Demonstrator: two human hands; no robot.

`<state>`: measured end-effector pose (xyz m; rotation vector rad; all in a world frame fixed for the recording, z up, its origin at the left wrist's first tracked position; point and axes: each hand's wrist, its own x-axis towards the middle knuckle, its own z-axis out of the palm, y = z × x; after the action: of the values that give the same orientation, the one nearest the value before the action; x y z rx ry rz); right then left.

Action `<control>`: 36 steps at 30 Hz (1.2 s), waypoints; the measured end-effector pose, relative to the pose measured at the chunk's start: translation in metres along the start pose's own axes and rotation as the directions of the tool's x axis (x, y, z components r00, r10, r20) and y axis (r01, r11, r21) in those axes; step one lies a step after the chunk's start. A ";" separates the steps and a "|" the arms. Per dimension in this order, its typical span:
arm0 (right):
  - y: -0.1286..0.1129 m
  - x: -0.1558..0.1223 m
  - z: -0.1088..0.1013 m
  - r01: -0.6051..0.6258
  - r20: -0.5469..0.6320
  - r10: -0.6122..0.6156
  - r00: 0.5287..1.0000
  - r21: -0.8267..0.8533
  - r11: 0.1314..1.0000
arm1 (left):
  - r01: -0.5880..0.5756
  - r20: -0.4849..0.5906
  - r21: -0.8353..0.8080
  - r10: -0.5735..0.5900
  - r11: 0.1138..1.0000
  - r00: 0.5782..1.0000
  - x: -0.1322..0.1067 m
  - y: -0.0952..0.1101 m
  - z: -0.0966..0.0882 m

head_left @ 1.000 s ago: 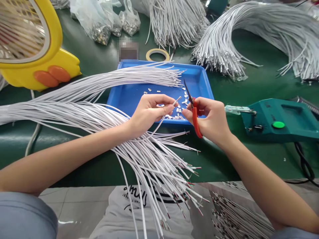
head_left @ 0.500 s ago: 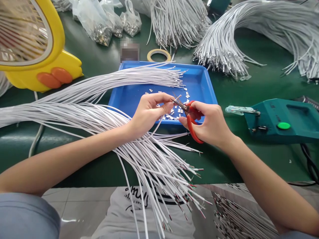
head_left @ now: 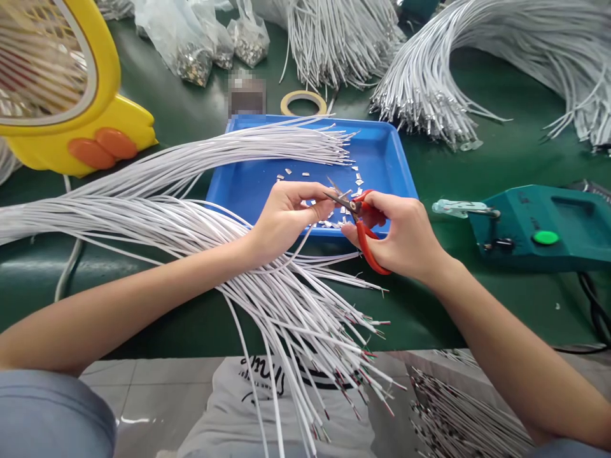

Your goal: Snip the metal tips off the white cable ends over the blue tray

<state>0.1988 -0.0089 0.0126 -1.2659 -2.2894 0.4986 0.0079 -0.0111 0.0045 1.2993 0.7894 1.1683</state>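
Note:
My left hand (head_left: 298, 213) pinches one white cable (head_left: 305, 238) near its end, above the front part of a blue tray (head_left: 405, 172). My right hand (head_left: 398, 232) is closed around the red handles of a pair of scissors (head_left: 370, 249). The blades are parted and lie at the cable's end, just beyond my left fingertips. Below my left forearm spreads a bundle of white cables (head_left: 286, 312), their cut ends showing coloured wires. Another white bundle (head_left: 267, 145) rests across the tray's left side. Small pale scraps (head_left: 329, 224) lie in the tray.
A yellow fan (head_left: 109, 130) stands at the left. Bags of metal parts (head_left: 251, 41), a tape roll (head_left: 304, 104) and more cable bundles (head_left: 424, 95) lie at the back. At the right sits a green machine (head_left: 539, 226). The table's front edge (head_left: 191, 353) runs below my forearms.
The scissors have shifted slightly along the cable end, and the blades have turned a little. Both hands stay in nearly the same place. The view has moved slightly.

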 end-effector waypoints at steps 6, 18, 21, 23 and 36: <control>-0.001 0.000 0.000 -0.015 0.012 0.015 1.000 0.024 1.000 | -0.022 -0.012 0.123 0.024 0.992 1.000 0.000 0.003 0.001; 0.005 0.003 -0.004 -0.138 -0.020 0.141 0.990 0.129 0.982 | 0.057 -0.116 -0.006 -0.057 0.998 0.992 -0.001 0.003 -0.005; 0.004 0.005 -0.004 -0.182 -0.118 0.228 0.966 0.312 0.933 | 0.085 -0.033 -0.018 -0.086 0.996 0.996 -0.002 0.004 -0.004; -0.001 0.004 -0.003 -0.153 -0.129 0.233 0.964 0.448 0.881 | 0.103 0.036 -0.013 -0.103 0.995 0.994 -0.004 0.004 -0.002; -0.020 -0.006 -0.003 -0.070 -0.151 0.209 0.966 0.628 0.775 | 0.121 0.123 0.092 -0.132 0.988 0.984 -0.007 0.005 0.007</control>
<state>0.1903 -0.0241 0.0240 -1.0795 -1.6405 1.0190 0.0120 -0.0206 0.0098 1.3592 0.8213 0.9495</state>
